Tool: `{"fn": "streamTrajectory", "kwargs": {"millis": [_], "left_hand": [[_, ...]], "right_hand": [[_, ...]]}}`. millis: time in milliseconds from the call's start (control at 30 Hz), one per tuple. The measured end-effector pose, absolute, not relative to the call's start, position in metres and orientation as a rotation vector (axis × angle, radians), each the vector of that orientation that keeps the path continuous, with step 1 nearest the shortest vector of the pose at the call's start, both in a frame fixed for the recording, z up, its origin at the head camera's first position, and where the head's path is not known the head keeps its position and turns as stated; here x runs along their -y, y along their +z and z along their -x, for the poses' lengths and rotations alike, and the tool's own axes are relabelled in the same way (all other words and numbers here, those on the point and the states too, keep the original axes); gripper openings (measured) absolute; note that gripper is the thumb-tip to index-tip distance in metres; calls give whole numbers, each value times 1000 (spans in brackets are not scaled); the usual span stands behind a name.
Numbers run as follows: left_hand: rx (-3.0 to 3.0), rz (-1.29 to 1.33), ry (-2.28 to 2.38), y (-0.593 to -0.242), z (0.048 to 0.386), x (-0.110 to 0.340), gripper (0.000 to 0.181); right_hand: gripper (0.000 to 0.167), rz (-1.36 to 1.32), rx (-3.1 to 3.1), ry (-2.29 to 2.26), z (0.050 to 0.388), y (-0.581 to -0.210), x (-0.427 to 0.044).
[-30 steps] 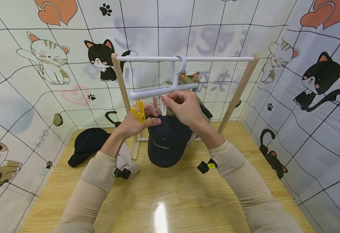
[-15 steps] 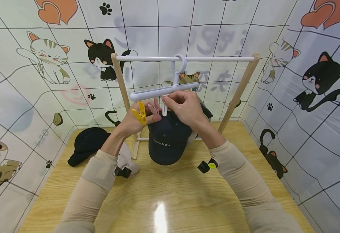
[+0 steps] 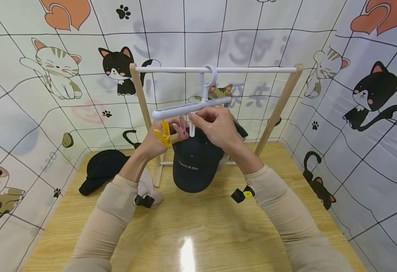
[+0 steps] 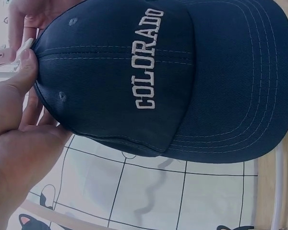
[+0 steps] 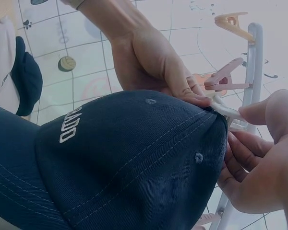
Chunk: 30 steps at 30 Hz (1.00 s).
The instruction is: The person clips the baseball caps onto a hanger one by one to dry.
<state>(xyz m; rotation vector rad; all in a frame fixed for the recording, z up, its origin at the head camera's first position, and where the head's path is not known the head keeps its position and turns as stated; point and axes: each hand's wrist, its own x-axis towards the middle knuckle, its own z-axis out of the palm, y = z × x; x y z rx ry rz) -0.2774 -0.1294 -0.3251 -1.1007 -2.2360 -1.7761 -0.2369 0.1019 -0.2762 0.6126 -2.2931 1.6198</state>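
A dark navy cap (image 3: 196, 164) with COLORADO lettering hangs brim-down below a white clip hanger (image 3: 176, 110). My left hand (image 3: 154, 143) pinches the top of its crown, the thumb lying on the fabric in the left wrist view. With thumb and fingers my right hand (image 3: 218, 126) pinches a white clip (image 5: 225, 111) of the hanger, right at the crown's top. The clip's tip meets the cap there; whether it bites the fabric I cannot tell. A pink clip (image 3: 181, 128) and a yellow clip (image 3: 164, 134) hang beside my left hand.
The hanger hooks over the white rail (image 3: 252, 69) of a wooden-legged rack (image 3: 278, 109). A black cap (image 3: 104, 168) and a pale cap (image 3: 147, 185) lie at the table's left. Another cap (image 3: 240, 128) shows partly behind my right hand.
Over the last second the cap has risen slightly toward the white clip, and my left thumb with it. Since half a second ago both hands have stayed nearly still.
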Motion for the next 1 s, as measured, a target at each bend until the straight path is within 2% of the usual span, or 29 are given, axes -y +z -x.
{"fn": "streamTrajectory", "kwargs": {"millis": [300,600,1000], "left_hand": [[2258,1071,-1781,-322,277,128,11],[2229,1102,-1793,-322,277,126,4],[2271,1090,-1766,-320,276,128,5]], "right_hand": [[21,-626,2286,1601,237,-275,-103],[19,-642,2277,1620,234,-276,-104],[22,-645,2319,1589,233,-277,-105]]}}
